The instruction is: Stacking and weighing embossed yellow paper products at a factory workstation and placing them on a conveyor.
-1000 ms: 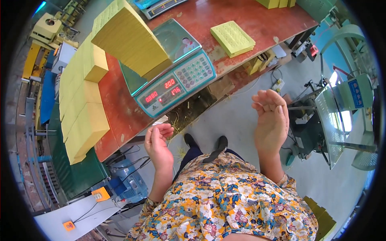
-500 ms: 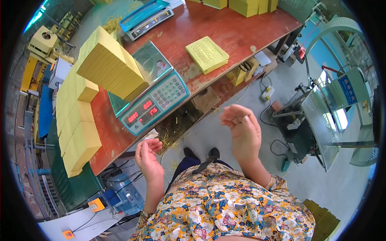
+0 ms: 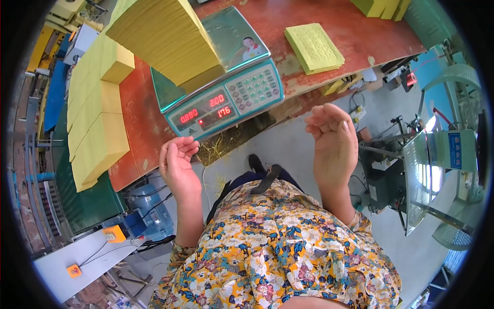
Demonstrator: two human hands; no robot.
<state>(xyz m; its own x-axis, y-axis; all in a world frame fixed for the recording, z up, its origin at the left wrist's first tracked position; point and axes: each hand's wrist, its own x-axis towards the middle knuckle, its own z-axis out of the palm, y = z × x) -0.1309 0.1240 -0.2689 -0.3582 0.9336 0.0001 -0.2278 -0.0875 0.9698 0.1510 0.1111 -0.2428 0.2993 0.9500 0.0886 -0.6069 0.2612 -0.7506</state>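
Observation:
My left hand [image 3: 180, 166] is raised before the near edge of the red table, close to the scale's lower left corner. Its fingers are loosely bent, with nothing held. To the right, my right hand [image 3: 333, 147] hovers over the floor, palm turned inward, fingers apart and slightly curled, empty too. A teal digital scale [image 3: 230, 105] with lit red digits stands on the table. On its glass-like plate rests a tall stack of yellow paper [image 3: 170, 41]. A smaller stack of embossed yellow sheets [image 3: 314, 47] lies to the scale's right. Neither hand touches anything.
Bundles of yellow paper [image 3: 100, 121] line the left end of the red table [image 3: 135, 139]. More yellow blocks [image 3: 378, 7] sit at the far right. A machine with a perforated metal sheet [image 3: 419, 180] stands on the right, cables beside it. A blue water jug [image 3: 152, 208] is below left.
The view has shifted, and the table and scale appear larger and nearer. Both hands show higher in the picture and farther apart, still empty. The paper stack stays on the scale.

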